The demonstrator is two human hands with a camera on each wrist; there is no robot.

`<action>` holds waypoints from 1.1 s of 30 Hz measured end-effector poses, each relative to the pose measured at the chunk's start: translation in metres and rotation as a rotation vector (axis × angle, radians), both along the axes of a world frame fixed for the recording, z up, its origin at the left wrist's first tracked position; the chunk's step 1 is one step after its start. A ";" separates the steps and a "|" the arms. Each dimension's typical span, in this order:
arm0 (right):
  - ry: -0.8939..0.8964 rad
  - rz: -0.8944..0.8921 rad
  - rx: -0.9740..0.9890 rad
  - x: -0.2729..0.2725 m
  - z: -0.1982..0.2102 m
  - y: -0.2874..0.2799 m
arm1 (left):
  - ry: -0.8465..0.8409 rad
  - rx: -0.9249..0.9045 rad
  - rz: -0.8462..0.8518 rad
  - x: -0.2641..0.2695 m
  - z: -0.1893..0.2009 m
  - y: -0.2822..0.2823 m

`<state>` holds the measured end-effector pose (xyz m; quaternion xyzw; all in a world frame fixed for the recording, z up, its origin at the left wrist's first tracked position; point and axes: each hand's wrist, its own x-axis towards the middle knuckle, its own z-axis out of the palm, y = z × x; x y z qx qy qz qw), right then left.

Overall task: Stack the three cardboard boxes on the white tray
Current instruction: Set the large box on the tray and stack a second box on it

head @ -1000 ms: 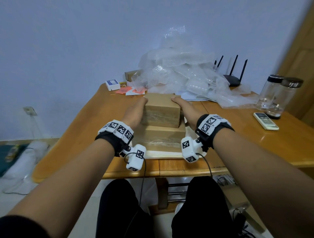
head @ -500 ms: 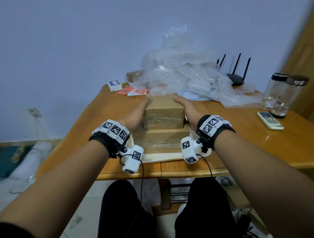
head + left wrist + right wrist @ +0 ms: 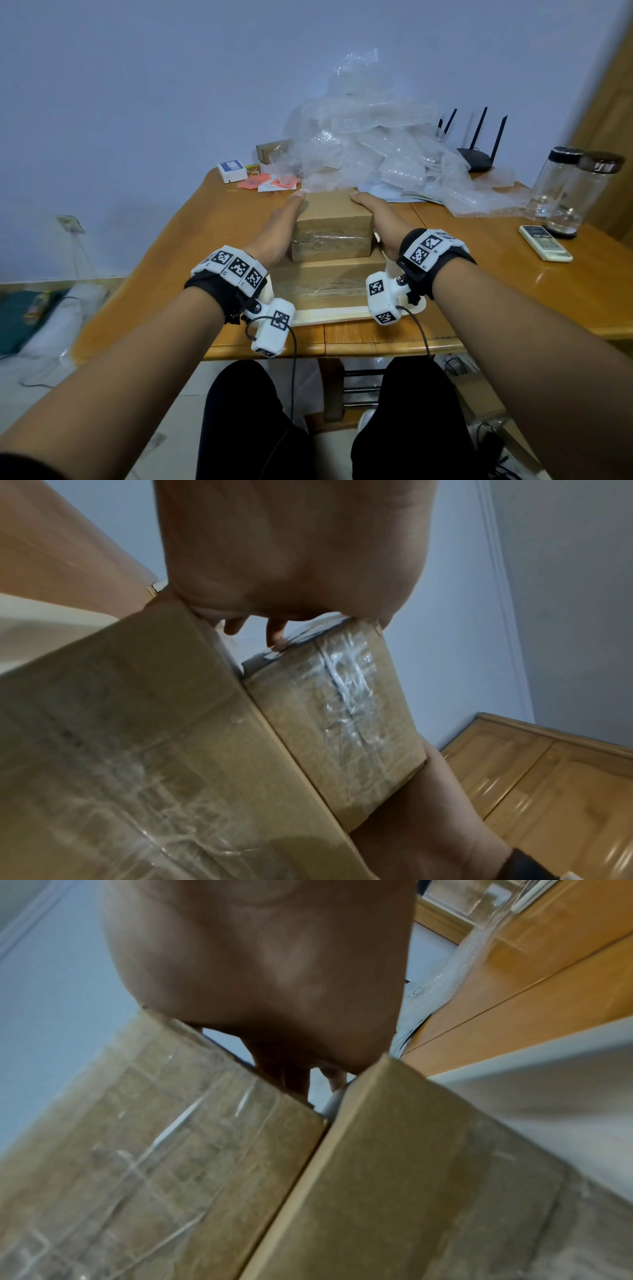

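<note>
A small taped cardboard box (image 3: 332, 219) sits on a wider, flatter cardboard box (image 3: 325, 277), which lies on the white tray (image 3: 329, 313) near the table's front edge. My left hand (image 3: 277, 229) lies flat against the small box's left side, and my right hand (image 3: 380, 219) against its right side. Both thumbs lie straight along its top edges. The left wrist view shows the small box (image 3: 342, 723) resting on the wide one (image 3: 137, 750). The right wrist view shows the same pair (image 3: 154, 1150) (image 3: 394, 1177). Another cardboard box (image 3: 269, 152) stands at the back, half under bubble wrap.
A big heap of bubble wrap (image 3: 376, 147) fills the table's far middle, with a black router (image 3: 476, 159) behind it. Two glass jars (image 3: 568, 188) and a remote (image 3: 544, 243) are on the right. A small white packet (image 3: 232, 170) and orange papers (image 3: 260, 181) lie far left.
Both hands carried the small box down and slightly away from me; it now rests on the wide box. The hands stay on its sides.
</note>
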<state>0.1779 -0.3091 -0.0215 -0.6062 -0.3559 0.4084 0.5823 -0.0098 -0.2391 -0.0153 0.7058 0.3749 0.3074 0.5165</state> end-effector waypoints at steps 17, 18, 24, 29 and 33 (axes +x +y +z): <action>0.039 0.025 0.045 -0.003 -0.002 -0.003 | 0.041 -0.060 0.021 0.000 0.003 0.000; 0.040 0.032 0.046 -0.004 -0.002 -0.003 | 0.049 -0.065 0.017 0.000 0.003 0.001; 0.050 0.043 0.032 -0.005 0.001 -0.006 | 0.053 -0.102 -0.003 0.001 0.004 0.006; 0.015 0.049 0.015 -0.005 0.002 -0.009 | 0.049 -0.119 0.003 -0.001 0.007 0.002; -0.059 0.020 -0.053 -0.001 0.005 -0.014 | 0.050 -0.101 0.032 -0.003 0.028 -0.015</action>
